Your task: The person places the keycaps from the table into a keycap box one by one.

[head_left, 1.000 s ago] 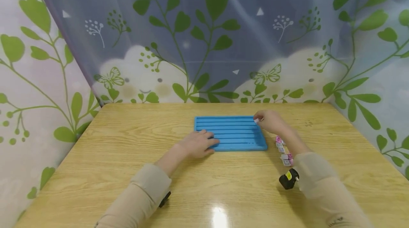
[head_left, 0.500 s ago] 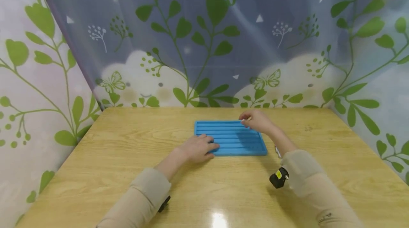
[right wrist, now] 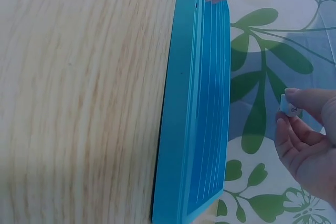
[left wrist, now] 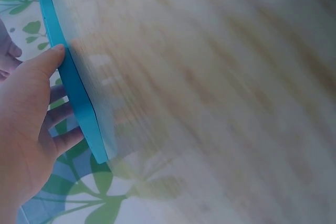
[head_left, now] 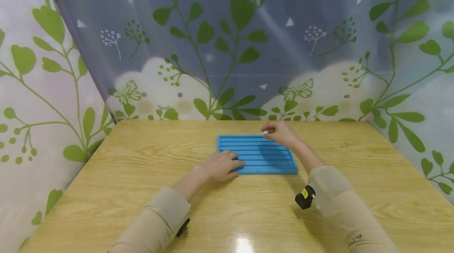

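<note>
Nook: leafy cloth (head_left: 221,71), wooden table (head_left: 142,150)

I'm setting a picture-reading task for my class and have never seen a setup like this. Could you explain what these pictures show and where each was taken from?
There is no machine at work here, just a person's two bare hands. The wide picture comes from a camera on the person's head, looking forward and down. The other two come from cameras worn on the wrists; the small black box by the right sleeve looks to be one.

On the wooden table lies a blue tray with long ridges. The left hand rests on its left end. The right hand pinches a small white block near the tray's far edge; its marking is too small to read. Behind is a leafy patterned cloth.
</note>
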`<state>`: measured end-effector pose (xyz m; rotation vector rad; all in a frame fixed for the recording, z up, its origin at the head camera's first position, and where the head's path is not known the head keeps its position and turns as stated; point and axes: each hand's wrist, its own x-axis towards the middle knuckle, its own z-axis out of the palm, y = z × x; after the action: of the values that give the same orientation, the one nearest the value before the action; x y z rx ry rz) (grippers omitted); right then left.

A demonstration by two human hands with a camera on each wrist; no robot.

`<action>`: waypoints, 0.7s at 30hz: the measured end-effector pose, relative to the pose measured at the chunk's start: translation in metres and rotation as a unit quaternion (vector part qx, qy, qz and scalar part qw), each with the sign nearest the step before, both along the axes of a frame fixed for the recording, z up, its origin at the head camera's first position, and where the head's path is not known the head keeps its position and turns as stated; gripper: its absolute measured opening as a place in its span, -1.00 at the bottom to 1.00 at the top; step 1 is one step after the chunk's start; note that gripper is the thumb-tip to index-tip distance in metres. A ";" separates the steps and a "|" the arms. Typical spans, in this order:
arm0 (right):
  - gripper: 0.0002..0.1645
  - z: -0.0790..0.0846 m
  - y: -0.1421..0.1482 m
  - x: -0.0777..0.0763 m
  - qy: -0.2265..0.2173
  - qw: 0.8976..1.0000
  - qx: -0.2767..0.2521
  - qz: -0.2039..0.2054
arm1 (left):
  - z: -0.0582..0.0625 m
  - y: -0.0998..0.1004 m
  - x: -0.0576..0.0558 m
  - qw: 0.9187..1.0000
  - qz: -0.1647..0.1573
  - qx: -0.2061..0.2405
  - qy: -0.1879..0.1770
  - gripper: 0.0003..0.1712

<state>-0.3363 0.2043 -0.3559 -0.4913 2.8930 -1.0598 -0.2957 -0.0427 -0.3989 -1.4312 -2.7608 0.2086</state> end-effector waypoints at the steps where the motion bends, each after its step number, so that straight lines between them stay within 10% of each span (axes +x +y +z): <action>1: -0.67 0.000 0.000 0.000 0.003 1.000 0.002 0.004 | 0.000 0.000 0.000 1.000 0.001 -0.001 -0.001 -0.49; 21: -0.71 -0.007 -0.024 -0.005 0.055 0.997 0.026 0.044 | 0.002 0.000 0.002 1.000 0.010 -0.012 -0.001 -0.49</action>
<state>-0.3416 0.1805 -0.3632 -0.6882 2.9526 -0.9742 -0.2936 -0.0423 -0.3970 -1.4114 -2.7837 0.2411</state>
